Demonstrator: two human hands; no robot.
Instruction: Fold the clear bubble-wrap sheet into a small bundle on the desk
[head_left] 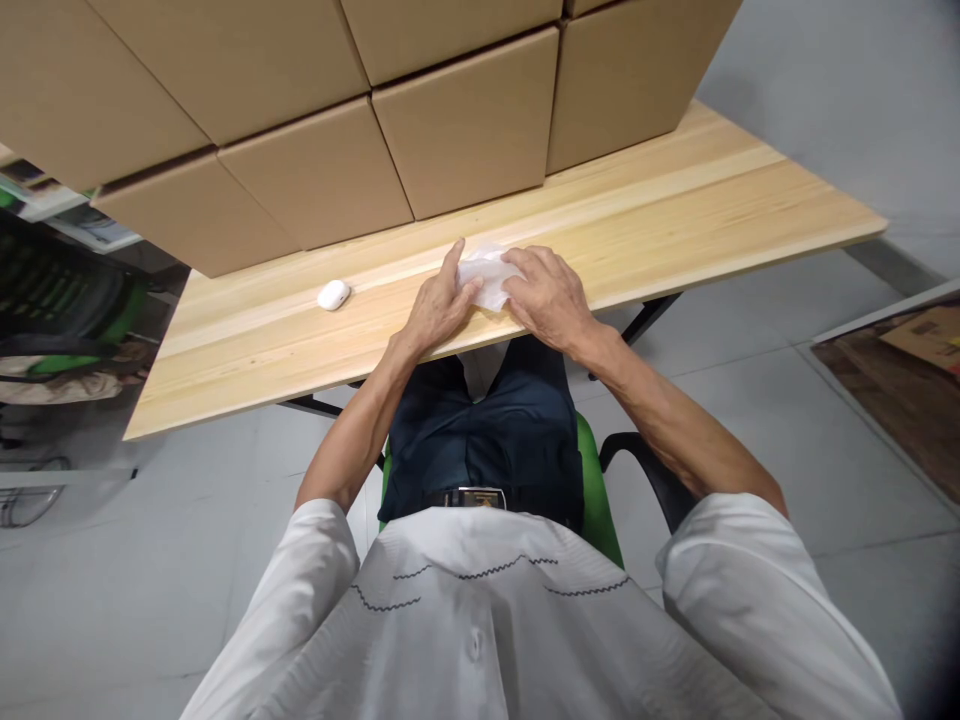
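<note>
A thin, crumpled white tissue [489, 274] lies near the front edge of the table, between my two hands. My left hand [441, 305] rests on the wood at its left side, the thumb pressing on the tissue's edge and the other fingers along its margin. From the right, my right hand [550, 292] grips the tissue with thumb and bent fingers. To the left of my left hand sits a small, glossy white rounded case [334, 294], touched by neither hand.
Stacked cardboard boxes [469, 125] line the back of the light wooden table [720, 200]. I sit on a green chair [596, 490] with black armrests. Another dark and green chair [67, 290] stands at the left. A flattened carton [926, 340] lies at the right.
</note>
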